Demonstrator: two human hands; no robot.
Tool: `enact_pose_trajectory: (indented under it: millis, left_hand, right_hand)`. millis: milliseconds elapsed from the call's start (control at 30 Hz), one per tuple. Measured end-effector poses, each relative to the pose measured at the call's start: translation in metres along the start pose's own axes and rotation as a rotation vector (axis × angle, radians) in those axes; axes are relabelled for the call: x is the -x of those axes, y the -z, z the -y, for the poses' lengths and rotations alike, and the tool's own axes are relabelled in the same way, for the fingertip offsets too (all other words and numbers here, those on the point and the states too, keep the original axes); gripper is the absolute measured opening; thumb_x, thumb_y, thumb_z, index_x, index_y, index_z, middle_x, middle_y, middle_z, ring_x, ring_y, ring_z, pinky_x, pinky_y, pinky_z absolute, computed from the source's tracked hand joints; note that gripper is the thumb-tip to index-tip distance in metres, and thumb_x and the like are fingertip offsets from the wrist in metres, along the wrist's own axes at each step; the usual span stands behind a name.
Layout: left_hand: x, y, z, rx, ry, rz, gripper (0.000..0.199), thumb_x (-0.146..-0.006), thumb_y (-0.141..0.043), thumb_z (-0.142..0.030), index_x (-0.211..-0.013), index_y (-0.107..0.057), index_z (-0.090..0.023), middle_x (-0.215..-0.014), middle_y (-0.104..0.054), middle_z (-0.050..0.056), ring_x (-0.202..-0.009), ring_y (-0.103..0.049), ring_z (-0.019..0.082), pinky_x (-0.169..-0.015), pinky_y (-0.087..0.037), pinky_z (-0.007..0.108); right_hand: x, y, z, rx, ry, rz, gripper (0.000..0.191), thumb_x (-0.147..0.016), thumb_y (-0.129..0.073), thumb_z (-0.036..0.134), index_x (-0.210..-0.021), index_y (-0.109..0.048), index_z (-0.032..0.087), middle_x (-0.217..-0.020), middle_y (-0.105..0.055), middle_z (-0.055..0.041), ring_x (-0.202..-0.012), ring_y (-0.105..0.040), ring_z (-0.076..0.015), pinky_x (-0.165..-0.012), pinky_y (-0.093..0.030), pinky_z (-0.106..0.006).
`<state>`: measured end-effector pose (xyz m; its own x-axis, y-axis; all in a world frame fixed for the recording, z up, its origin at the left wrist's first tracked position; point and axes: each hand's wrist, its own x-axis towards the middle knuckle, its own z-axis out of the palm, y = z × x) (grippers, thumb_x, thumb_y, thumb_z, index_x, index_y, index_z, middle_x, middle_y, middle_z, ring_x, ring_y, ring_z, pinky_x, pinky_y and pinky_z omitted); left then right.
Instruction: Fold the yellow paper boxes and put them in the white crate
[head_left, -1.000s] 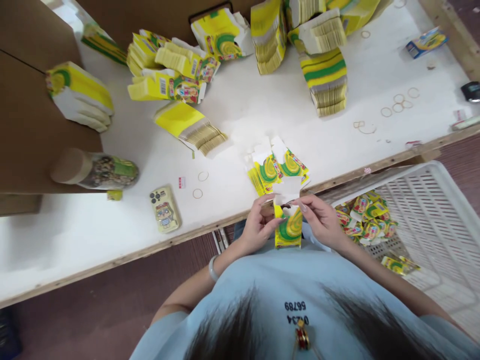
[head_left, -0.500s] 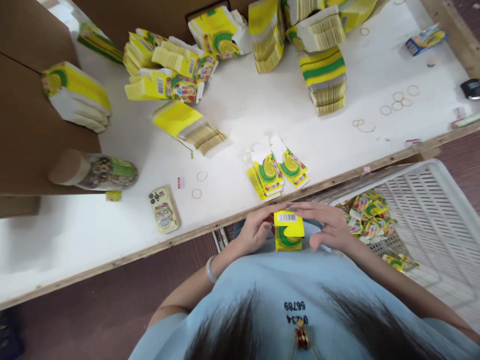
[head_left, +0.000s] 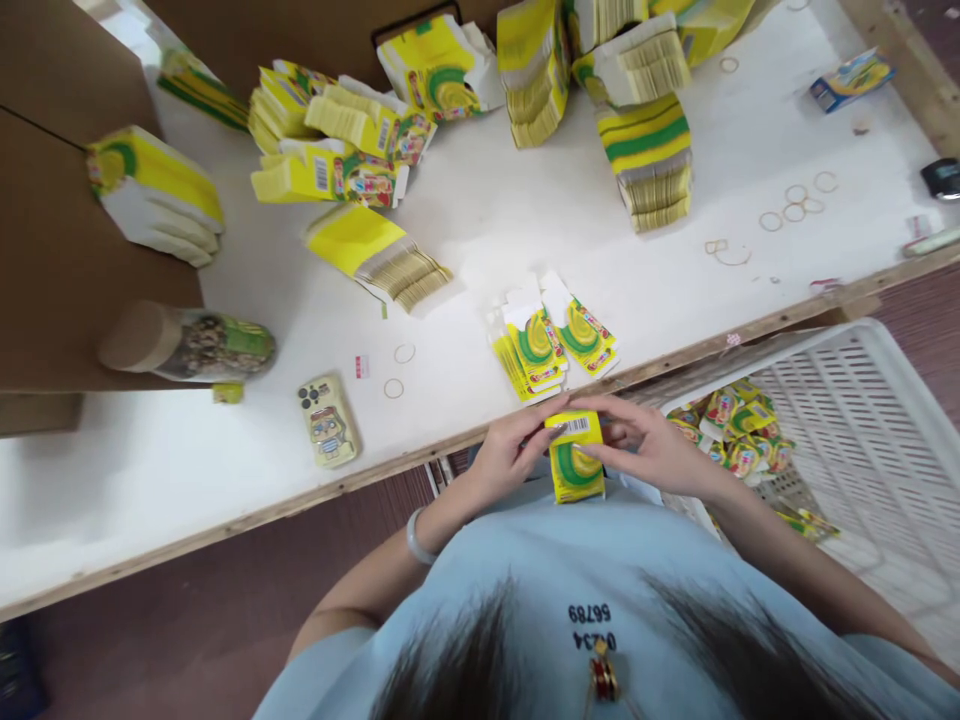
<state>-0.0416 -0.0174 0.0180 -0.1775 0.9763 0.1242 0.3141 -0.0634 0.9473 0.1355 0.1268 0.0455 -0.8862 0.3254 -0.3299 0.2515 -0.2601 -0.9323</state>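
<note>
A small yellow and green carton with a barcode on its upper end is held against my body, just below the table edge. My left hand grips its left side and top, thumb lying near the barcode. From the other side my right hand closes on it, with the thumb across the front and the index finger along the far edge. Several flat cartons of the same print lie fanned on the table just beyond my hands.
Bundles of flat cartons stand further back, with one stack nearer. A phone, a jar and rubber bands lie about. Right of my body, a white plastic basket contains folded cartons. A wooden strip edges the table.
My right hand has closed in on the carton, its thumb coming onto the front. My left thumb has shifted onto the barcode end, and the carton is slightly tilted.
</note>
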Motion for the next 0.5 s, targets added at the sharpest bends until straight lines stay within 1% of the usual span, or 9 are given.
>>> enact_pose_trajectory:
  millis: [100,133,200,267,300,333,367,433,500]
  left_hand:
    - [-0.020,0.012,0.014,-0.157,-0.119,0.047,0.045,-0.110,-0.036,-0.037,-0.145,-0.061,-0.023,-0.120,-0.073,0.012,-0.108,-0.069,0.021,-0.095,-0.055,0.036]
    - [-0.033,0.018,0.022,-0.232,-0.141,0.018,0.045,-0.110,-0.036,-0.039,-0.140,-0.064,-0.023,-0.122,-0.070,0.012,-0.112,-0.066,0.022,-0.098,-0.053,0.038]
    - [-0.068,0.032,0.043,-0.395,-0.127,-0.119,0.042,-0.107,-0.044,-0.046,-0.132,-0.066,-0.020,-0.129,-0.065,0.014,-0.123,-0.059,0.026,-0.108,-0.046,0.045]
    - [-0.108,0.047,0.066,-0.550,-0.017,-0.262,0.058,-0.094,-0.066,-0.056,-0.136,-0.059,-0.017,-0.137,-0.058,0.019,-0.131,-0.051,0.033,-0.113,-0.040,0.052]
    - [-0.127,0.053,0.077,-0.601,0.054,-0.291,0.069,-0.086,-0.076,-0.057,-0.137,-0.056,-0.015,-0.137,-0.057,0.020,-0.131,-0.050,0.035,-0.113,-0.038,0.053]
    - [-0.144,0.059,0.086,-0.638,0.132,-0.280,0.072,-0.080,-0.083,-0.054,-0.134,-0.057,-0.014,-0.132,-0.060,0.020,-0.126,-0.052,0.035,-0.111,-0.040,0.053]
    - [-0.157,0.063,0.094,-0.663,0.204,-0.234,0.066,-0.077,-0.087,-0.049,-0.126,-0.061,-0.013,-0.123,-0.064,0.018,-0.119,-0.056,0.034,-0.108,-0.042,0.052]
    - [-0.174,0.070,0.104,-0.690,0.285,-0.122,0.041,-0.079,-0.087,-0.039,-0.105,-0.067,-0.014,-0.105,-0.068,0.013,-0.105,-0.060,0.030,-0.101,-0.046,0.049]
    - [-0.177,0.076,0.108,-0.709,0.239,-0.082,0.025,-0.086,-0.080,-0.036,-0.088,-0.067,-0.016,-0.099,-0.070,0.011,-0.101,-0.061,0.028,-0.098,-0.047,0.046]
  right_hand:
    - [-0.004,0.005,-0.009,-0.071,0.011,-0.054,0.039,-0.088,-0.076,0.046,-0.120,-0.075,0.024,-0.111,-0.081,-0.0069,-0.092,-0.079,-0.0205,-0.079,-0.066,-0.032]
    - [-0.002,0.012,-0.012,-0.060,0.024,-0.120,0.038,-0.088,-0.075,0.050,-0.115,-0.077,0.024,-0.109,-0.081,-0.0073,-0.092,-0.078,-0.0206,-0.077,-0.066,-0.031]
    - [0.011,0.034,-0.015,0.044,0.048,-0.288,0.038,-0.089,-0.072,0.056,-0.109,-0.079,0.024,-0.104,-0.082,-0.0073,-0.087,-0.078,-0.0208,-0.072,-0.065,-0.030]
    - [0.034,0.067,-0.016,0.274,0.032,-0.458,0.040,-0.091,-0.067,0.060,-0.106,-0.079,0.025,-0.100,-0.082,-0.0076,-0.083,-0.078,-0.0230,-0.071,-0.065,-0.034]
    - [0.049,0.086,-0.016,0.437,-0.014,-0.521,0.043,-0.092,-0.064,0.063,-0.106,-0.079,0.025,-0.098,-0.081,-0.0084,-0.083,-0.077,-0.0256,-0.071,-0.065,-0.038]
    - [0.064,0.104,-0.016,0.635,-0.068,-0.569,0.046,-0.092,-0.061,0.065,-0.104,-0.080,0.025,-0.097,-0.081,-0.0103,-0.084,-0.077,-0.0297,-0.073,-0.065,-0.044]
    - [0.078,0.119,-0.017,0.837,-0.122,-0.599,0.051,-0.092,-0.058,0.068,-0.108,-0.080,0.024,-0.102,-0.081,-0.0139,-0.091,-0.077,-0.0360,-0.081,-0.064,-0.054]
    - [0.097,0.139,-0.017,1.162,-0.182,-0.674,0.066,-0.093,-0.051,0.072,-0.122,-0.076,0.019,-0.111,-0.078,-0.0227,-0.105,-0.073,-0.0474,-0.094,-0.055,-0.070]
    - [0.096,0.141,-0.018,1.293,-0.134,-0.731,0.074,-0.095,-0.045,0.072,-0.135,-0.067,0.013,-0.119,-0.074,-0.0282,-0.114,-0.069,-0.0508,-0.102,-0.047,-0.075]
